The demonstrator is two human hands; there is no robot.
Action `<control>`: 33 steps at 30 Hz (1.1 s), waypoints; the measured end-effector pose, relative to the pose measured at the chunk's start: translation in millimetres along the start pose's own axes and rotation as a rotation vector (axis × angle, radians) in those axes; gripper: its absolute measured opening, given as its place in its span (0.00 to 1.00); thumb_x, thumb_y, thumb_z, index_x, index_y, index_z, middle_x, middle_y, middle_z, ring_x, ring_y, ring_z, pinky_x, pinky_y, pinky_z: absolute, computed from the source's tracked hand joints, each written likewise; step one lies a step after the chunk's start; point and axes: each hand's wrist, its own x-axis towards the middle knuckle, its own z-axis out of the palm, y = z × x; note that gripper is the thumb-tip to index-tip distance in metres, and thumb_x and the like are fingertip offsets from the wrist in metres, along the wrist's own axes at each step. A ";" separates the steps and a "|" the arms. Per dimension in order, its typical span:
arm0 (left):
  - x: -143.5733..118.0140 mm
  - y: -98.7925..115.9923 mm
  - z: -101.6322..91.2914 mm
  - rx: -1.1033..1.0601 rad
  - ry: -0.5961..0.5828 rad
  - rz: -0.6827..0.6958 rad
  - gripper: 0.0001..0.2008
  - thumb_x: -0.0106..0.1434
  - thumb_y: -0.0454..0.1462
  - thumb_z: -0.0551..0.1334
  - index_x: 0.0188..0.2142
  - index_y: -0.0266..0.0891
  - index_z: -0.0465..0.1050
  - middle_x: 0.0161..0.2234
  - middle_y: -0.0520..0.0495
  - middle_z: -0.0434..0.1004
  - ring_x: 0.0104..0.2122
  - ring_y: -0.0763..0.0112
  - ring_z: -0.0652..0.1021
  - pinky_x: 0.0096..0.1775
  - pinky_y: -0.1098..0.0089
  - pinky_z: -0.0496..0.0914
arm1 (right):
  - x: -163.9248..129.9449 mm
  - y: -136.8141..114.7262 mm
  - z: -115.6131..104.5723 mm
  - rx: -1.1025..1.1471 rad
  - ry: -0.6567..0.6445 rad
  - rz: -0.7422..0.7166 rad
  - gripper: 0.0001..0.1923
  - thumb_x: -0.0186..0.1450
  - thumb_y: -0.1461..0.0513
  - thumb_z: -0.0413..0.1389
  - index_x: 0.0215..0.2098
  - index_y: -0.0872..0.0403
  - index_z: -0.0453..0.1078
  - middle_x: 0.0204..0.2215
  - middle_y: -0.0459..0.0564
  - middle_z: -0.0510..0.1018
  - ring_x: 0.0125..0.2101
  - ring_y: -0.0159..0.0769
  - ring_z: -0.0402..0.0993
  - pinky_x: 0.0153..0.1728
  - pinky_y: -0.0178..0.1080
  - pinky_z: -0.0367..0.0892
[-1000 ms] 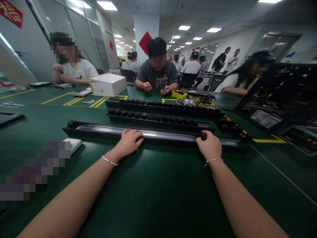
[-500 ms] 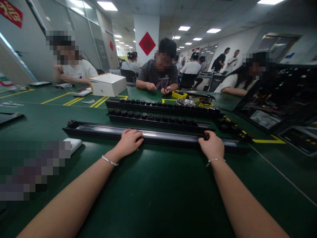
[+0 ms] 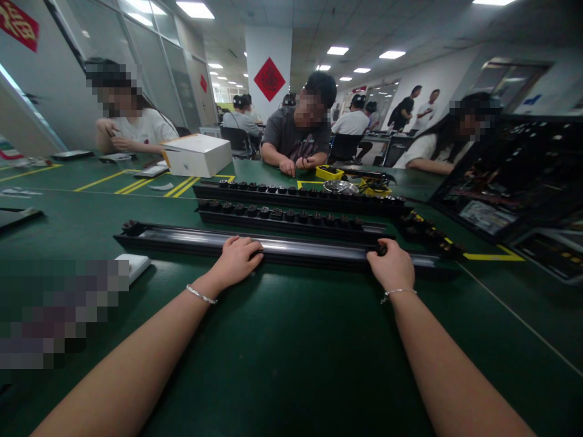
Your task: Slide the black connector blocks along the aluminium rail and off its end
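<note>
A long black metal rail (image 3: 310, 249) with a shiny inner channel lies across the table before me. My left hand (image 3: 239, 258) grips it near the middle, fingers over the far wall and thumb at the near side. My right hand (image 3: 392, 264) is closed at the rail's right part, pinching a small black round part (image 3: 381, 248) over the channel; the fingers hide some of it. Another small black part (image 3: 131, 225) sits at the rail's left end. Just behind lies a second rail (image 3: 218, 220) holding a row of similar black parts.
Farther back is a third filled rail (image 3: 209, 193). Loose black parts (image 3: 430, 230) lie at the right, near a dark open case (image 3: 514, 182). Yellow trays (image 3: 328, 174), a metal dish (image 3: 341, 187) and a white box (image 3: 200, 155) stand beyond. Co-workers sit across the table.
My right hand, with the small black part, has shifted very slightly right along the rail. My left hand stays put. The co-worker opposite has leaned to the right, hands closer together.
</note>
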 end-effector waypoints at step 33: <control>0.2 -1.6 1.4 -0.020 0.005 -0.001 0.11 0.64 0.42 0.51 0.40 0.45 0.70 0.38 0.49 0.73 0.44 0.64 0.72 0.56 0.54 0.53 | 12.5 20.1 -7.7 -0.014 -0.017 0.096 0.25 0.54 0.58 0.51 0.50 0.55 0.68 0.45 0.58 0.75 0.45 0.48 0.70 0.44 0.46 0.64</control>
